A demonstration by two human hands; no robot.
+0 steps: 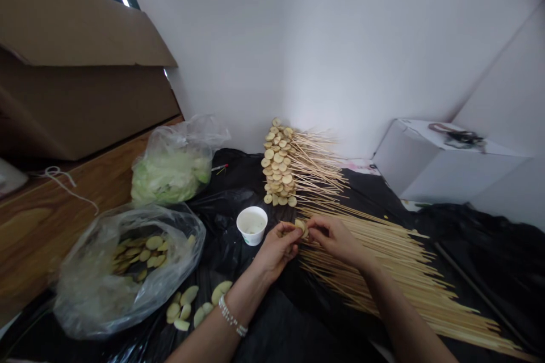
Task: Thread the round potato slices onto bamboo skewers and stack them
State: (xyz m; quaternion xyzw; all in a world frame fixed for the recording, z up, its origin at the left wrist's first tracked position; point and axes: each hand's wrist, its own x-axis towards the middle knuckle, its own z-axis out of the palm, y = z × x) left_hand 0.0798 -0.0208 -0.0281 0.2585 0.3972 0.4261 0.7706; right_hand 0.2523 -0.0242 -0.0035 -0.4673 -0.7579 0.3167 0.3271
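Note:
My left hand (279, 245) and my right hand (334, 238) meet over a black plastic sheet (264, 323), both pinched on a pale potato slice (300, 226) on a thin bamboo skewer. Under my right hand and forearm lies a wide bed of loose bamboo skewers (404, 272). Behind my hands a stack of finished skewers with potato slices (279, 164) leans by the white wall. A small white cup (252, 224) stands just left of my left hand. Loose potato slices (187, 303) lie near my left forearm, which wears a bead bracelet.
A clear bag with potato slices (128, 266) sits at the left, and a bag of green leaves (172, 173) behind it. A wooden ledge (51, 215) carries a cardboard box (76, 68). A white box (438, 161) stands at the right.

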